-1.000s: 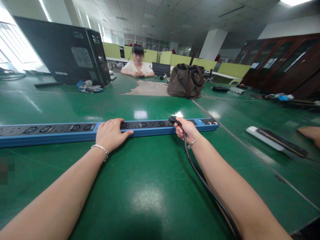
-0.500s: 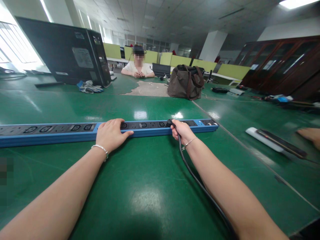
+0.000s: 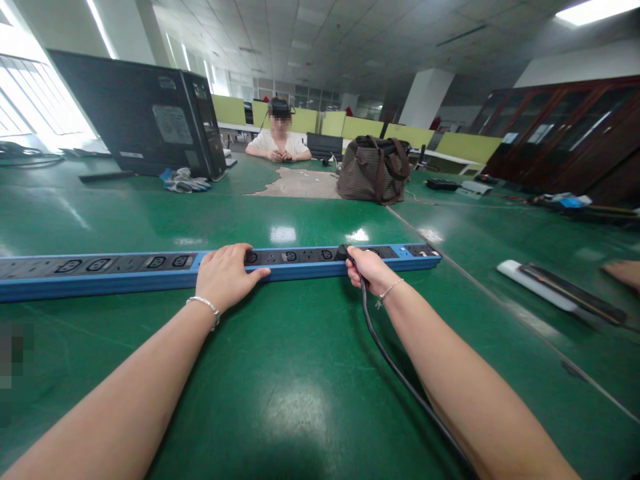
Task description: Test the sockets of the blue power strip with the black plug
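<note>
A long blue power strip (image 3: 300, 270) with black sockets lies across the green table. My left hand (image 3: 225, 273) is laid over the strip near its middle, with the thumb along the front side and the fingers over the top, gripping it. Farther right, my right hand (image 3: 367, 267) is closed round a black power plug (image 3: 343, 253). The plug sits at a socket on the strip; whether it is fully in cannot be seen. From it a black cable (image 3: 395, 370) runs down beneath my right forearm toward the lower right.
A black computer case (image 3: 145, 120) and gloves (image 3: 185, 180) stand at the back left. A brown bag (image 3: 373, 170) rests at the back, near a seated person (image 3: 279, 140). On the right lie a white and black strip (image 3: 560, 290) and another person's hand (image 3: 625, 272).
The view has shifted slightly, so everything sits a little lower and to the right. Both my hands keep their grip. The other person's hand at the right edge shows less.
</note>
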A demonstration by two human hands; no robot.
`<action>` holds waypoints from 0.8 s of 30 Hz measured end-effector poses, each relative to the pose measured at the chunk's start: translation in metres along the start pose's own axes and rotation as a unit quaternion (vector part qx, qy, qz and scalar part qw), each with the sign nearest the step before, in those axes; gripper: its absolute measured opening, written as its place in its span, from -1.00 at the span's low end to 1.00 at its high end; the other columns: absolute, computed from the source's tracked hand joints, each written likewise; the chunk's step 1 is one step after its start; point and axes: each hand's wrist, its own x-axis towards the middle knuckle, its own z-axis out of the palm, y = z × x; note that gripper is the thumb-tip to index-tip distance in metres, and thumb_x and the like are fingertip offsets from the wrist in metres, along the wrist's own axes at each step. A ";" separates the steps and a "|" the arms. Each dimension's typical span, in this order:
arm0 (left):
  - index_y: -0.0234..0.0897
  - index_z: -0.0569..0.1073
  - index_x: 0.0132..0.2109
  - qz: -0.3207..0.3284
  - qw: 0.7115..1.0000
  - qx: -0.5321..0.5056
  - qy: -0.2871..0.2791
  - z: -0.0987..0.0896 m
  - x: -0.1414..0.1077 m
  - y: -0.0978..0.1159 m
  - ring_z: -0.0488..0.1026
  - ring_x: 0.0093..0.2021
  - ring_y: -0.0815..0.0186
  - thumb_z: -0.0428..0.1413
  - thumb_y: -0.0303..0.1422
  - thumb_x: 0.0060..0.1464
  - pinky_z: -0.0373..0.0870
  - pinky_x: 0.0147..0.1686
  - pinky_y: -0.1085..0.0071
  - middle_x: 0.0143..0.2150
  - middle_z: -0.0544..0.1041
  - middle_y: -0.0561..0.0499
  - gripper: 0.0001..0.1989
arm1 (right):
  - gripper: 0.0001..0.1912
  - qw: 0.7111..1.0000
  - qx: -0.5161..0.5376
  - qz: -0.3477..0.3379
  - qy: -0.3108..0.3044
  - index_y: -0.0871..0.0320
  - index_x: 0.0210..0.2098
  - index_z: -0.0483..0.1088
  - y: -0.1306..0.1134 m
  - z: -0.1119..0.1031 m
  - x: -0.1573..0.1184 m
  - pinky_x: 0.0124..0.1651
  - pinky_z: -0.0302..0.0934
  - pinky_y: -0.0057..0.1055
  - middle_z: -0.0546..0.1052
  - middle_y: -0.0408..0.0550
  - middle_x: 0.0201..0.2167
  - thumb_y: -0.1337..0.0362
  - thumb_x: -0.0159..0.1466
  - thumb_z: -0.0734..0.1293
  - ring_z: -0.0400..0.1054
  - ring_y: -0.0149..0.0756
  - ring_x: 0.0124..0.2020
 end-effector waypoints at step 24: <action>-0.25 0.34 0.03 -0.003 1.000 0.010 0.000 -0.001 -0.001 0.001 0.35 0.05 0.07 -0.04 0.09 -0.03 0.16 0.03 0.16 0.00 0.47 -0.16 -0.39 | -0.62 0.997 0.070 -0.008 0.020 0.10 -0.60 0.09 -0.002 0.012 -0.008 -0.79 -0.17 -0.56 0.08 -0.28 -0.94 0.19 0.34 0.02 -0.09 -0.50 -0.89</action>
